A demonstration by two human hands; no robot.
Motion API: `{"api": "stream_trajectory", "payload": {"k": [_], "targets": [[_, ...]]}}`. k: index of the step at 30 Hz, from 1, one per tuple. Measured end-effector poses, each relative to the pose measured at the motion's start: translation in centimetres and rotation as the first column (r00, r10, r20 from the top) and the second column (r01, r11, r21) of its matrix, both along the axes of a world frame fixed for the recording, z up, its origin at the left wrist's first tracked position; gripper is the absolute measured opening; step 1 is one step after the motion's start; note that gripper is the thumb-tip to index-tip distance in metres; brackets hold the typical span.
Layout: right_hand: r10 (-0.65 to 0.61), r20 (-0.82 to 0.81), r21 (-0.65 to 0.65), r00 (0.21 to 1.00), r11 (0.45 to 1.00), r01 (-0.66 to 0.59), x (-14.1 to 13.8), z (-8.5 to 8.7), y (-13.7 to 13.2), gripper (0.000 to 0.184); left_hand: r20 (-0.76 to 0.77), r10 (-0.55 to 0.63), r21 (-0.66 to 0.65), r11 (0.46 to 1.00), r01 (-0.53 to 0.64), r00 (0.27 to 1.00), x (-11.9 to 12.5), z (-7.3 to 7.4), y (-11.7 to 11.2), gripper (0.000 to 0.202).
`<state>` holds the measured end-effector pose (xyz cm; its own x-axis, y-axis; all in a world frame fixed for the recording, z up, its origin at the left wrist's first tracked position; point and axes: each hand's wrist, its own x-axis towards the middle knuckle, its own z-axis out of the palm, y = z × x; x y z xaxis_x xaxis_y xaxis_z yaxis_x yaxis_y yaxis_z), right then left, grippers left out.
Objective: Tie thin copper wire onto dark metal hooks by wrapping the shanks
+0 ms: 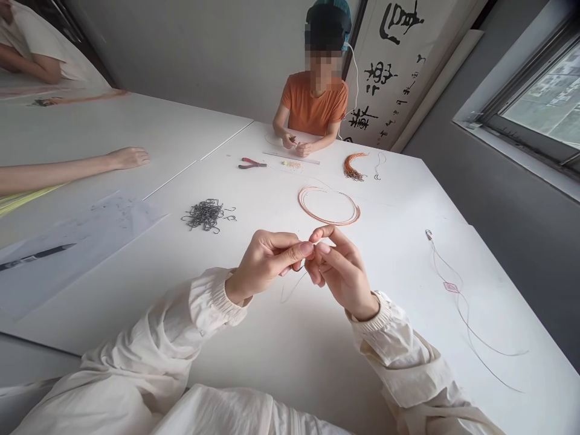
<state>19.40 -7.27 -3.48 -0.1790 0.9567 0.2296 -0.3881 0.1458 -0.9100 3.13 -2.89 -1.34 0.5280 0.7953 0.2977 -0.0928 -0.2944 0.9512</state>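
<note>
My left hand [267, 260] and my right hand [339, 269] meet in front of me above the white table [290, 338], pinching a thin wire [293, 289] between their fingertips. The wire's lower end curves down below my hands, and a small dark piece shows near my left fingertips, partly hidden. Just beyond my hands lies a loose coil of copper wire [328, 205]. To its left is a heap of dark metal hooks [206, 214]. On the right, a long thin cord with a small pink knot [451, 287] lies on the table.
Across the table, a co-worker in an orange shirt [315, 103] works with both hands, near red-handled pliers [251, 163], a ruler [290, 157] and an orange wire bundle [353, 166]. Another person's forearm [127, 158] rests at left, beside a plastic sheet [77, 254].
</note>
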Motion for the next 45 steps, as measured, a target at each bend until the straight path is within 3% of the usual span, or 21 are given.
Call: {"api": "stream_trajectory", "payload": {"k": [5,10,16,24,29,32,39,43,45], "targets": [[-0.150,0.124,0.080,0.981,0.987,0.140,0.0,0.1,0.3,0.018,-0.025,0.057,0.044,0.998,-0.055,0.998,-0.2,0.0,-0.1,0.032],[-0.330,0.165,0.229,0.930,0.929,0.289,-0.5,-0.1,0.2,0.014,-0.032,0.136,0.107,0.985,-0.132,0.990,0.1,0.0,-0.4,0.033],[-0.451,0.167,0.216,0.877,0.885,0.413,-0.5,0.5,0.1,0.016,-0.036,0.175,0.194,0.967,-0.165,0.984,0.5,0.1,-0.6,0.033],[-0.660,0.088,0.240,0.747,0.741,0.627,3.5,1.9,1.5,0.017,-0.058,0.225,0.215,0.954,-0.208,0.973,0.1,0.1,-0.8,0.031],[-0.732,0.061,0.279,0.679,0.665,0.692,5.8,2.0,2.2,0.020,-0.036,0.228,0.261,0.942,-0.211,0.973,0.1,-0.1,-0.7,0.030],[-0.791,-0.004,0.301,0.612,0.583,0.755,7.4,2.0,2.7,0.019,-0.010,0.251,0.290,0.927,-0.238,0.968,-0.1,0.0,-0.8,0.029],[-0.871,-0.059,0.320,0.488,0.446,0.836,11.9,2.3,3.4,0.016,-0.023,0.232,0.185,0.957,-0.224,0.972,-0.6,0.3,-0.8,0.030],[-0.919,-0.098,0.337,0.382,0.331,0.881,14.9,2.6,3.7,0.012,-0.043,0.241,0.150,0.961,-0.233,0.969,-0.8,0.6,-0.6,0.030],[-0.932,-0.102,0.325,0.347,0.299,0.897,16.4,2.6,3.9,0.013,-0.054,0.227,0.118,0.968,-0.220,0.972,-0.9,0.8,-0.5,0.028]]}}
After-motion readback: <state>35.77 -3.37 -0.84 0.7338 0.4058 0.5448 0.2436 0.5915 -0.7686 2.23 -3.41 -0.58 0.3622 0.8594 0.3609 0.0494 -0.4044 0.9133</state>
